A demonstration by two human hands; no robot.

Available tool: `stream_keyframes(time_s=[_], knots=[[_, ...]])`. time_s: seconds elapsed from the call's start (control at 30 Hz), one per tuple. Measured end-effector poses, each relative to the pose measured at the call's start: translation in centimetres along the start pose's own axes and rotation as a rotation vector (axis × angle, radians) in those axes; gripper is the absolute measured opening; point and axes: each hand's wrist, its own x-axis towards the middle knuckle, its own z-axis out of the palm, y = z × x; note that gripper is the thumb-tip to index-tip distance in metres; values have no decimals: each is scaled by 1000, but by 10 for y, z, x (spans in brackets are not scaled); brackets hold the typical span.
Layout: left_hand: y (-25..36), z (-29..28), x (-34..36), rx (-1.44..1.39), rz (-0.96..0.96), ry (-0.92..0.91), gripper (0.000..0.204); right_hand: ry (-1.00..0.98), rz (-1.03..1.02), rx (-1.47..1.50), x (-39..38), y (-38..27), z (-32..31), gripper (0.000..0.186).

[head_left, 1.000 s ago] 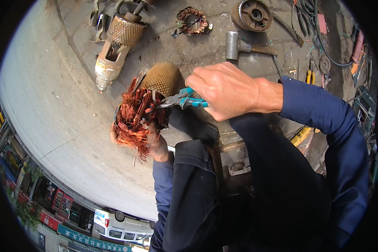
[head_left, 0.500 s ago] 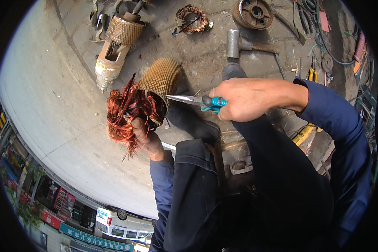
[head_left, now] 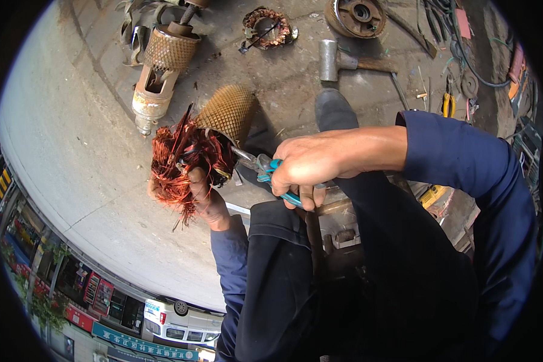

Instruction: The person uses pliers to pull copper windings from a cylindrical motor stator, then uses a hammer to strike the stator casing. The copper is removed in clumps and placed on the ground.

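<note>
My left hand [head_left: 206, 202] is closed round a frayed bundle of reddish copper wire [head_left: 176, 166], its thumb on the near side. The wire bulges from the open end of a rusty cylinder with a diamond-patterned surface [head_left: 228, 113]. In my right hand [head_left: 311, 166] are long-nose pliers [head_left: 264, 167] with teal and dark handles. Their jaws point left, with the tips at the cylinder's rim beside the wire; whether they grip any strand is hidden.
A similar rusty motor piece [head_left: 157, 84] lies at upper left. Beyond are a copper coil ring [head_left: 268, 29], a round metal housing [head_left: 356, 17] and a hammer [head_left: 350, 62]. Yellow-handled pliers [head_left: 448, 105] and cables lie to the right. A white van [head_left: 181, 323] stands at lower left.
My right hand has moved left and slightly down, bringing the pliers' tips to the cylinder's rim. The handles have spread wider. My left hand keeps its hold on the wire.
</note>
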Motion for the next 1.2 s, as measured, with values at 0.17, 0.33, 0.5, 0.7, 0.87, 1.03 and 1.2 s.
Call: stream_keyframes(time_s=[0.17, 0.33, 0.5, 0.7, 0.87, 1.03, 1.2], knots=[[-4, -3, 4, -80, -47, 8, 66, 40, -34, -7, 24, -16, 5, 32], [-3, -3, 3, 16, -36, -14, 64, -51, -68, 428, 26, 8, 8, 21], [-4, 0, 3, -120, -52, 76, 76, -88, -154, 718, 35, 34, 22, 10], [-7, -2, 1, -124, -91, 124, 83, 416, -595, -107, 67, 65, 22, 18], [15, -1, -10, -25, -8, 97, 81, 695, -919, -702, 98, 84, -13, 40], [33, 8, -20, -16, 100, 146, 73, 731, -963, -779, 102, 83, -19, 41], [36, 7, -18, -44, 34, 108, 74, 531, -525, -640, 39, 39, 0, 37]])
